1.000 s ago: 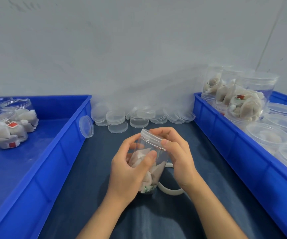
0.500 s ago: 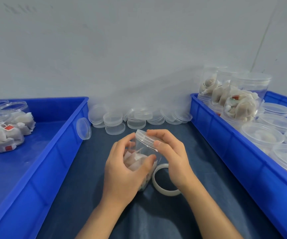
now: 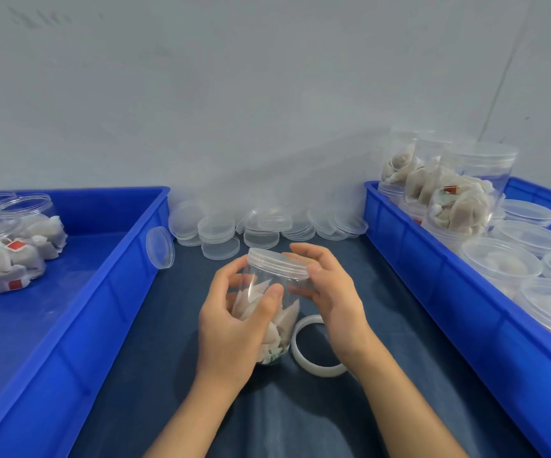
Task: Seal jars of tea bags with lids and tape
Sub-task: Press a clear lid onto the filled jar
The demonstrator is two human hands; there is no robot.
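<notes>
- Jar under work: 1 clear plastic round jar of white tea bags (image 3: pixel 269 305), held tilted above the dark blue cloth table top (image 3: pixel 155 325), between the 2 blue trays, its clear plastic lid (image 3: pixel 279 262) already seated on the mouth.
- Step in hand, by judgement: lid fitting is at or near its end; taping has not begun, as no strip shows on the jar.
- Left hand (image 3: pixel 234 328): grasping the jar body, fingers curled round the far side, thumb pressed on the near wall.
- Right hand (image 3: pixel 330 292): fingers curled about the lid rim and upper wall, thumb at the lid edge. Whether it is turning the lid cannot be told.
- Next move, by judgement: confirm the lid is tight, free the right hand, and take up the white roll of tape (image 3: pixel 317 348) lying flat on the cloth just beside the jar base.
- Stock noted: loose clear lids (image 3: pixel 257 226) against the wall; left blue plastic tray (image 3: pixel 108 292) holds a few jars; right blue plastic tray (image 3: pixel 432 279) holds many.
</notes>
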